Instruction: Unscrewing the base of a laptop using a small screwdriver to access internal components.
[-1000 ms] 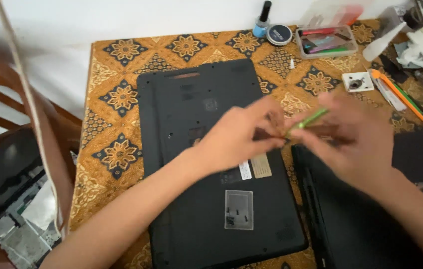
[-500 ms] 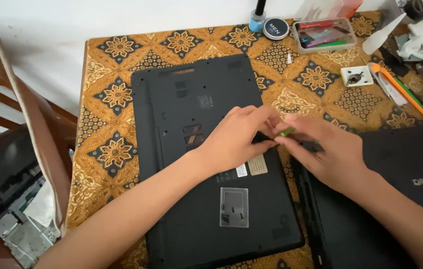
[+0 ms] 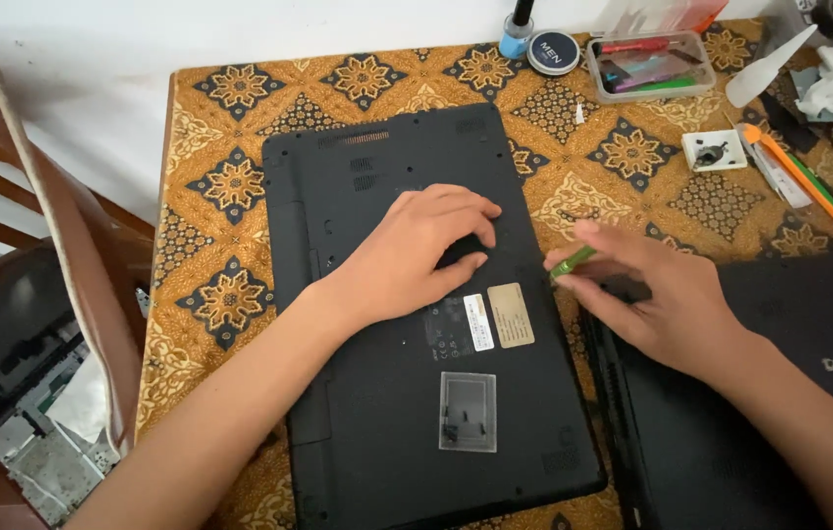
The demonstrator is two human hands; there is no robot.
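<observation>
A black laptop (image 3: 387,393) lies bottom-up on the patterned orange tablecloth (image 3: 230,186). My left hand (image 3: 412,250) rests palm-down on the laptop's underside, fingers spread, holding nothing. My right hand (image 3: 657,294) sits just off the laptop's right edge and grips a small green-handled screwdriver (image 3: 571,262), its tip pointing toward the laptop's right side. Two stickers (image 3: 495,316) show on the base between the hands.
A second black laptop (image 3: 780,393) lies at the right under my right forearm. At the back stand a clear plastic box of tools (image 3: 652,67), a round tin (image 3: 554,51), a bottle (image 3: 515,34) and an orange-handled tool (image 3: 794,177). A wooden chair (image 3: 34,245) stands left.
The hands were together over the laptop's right edge; now my left hand lies flat on the base and my right hand has drawn right with the screwdriver.
</observation>
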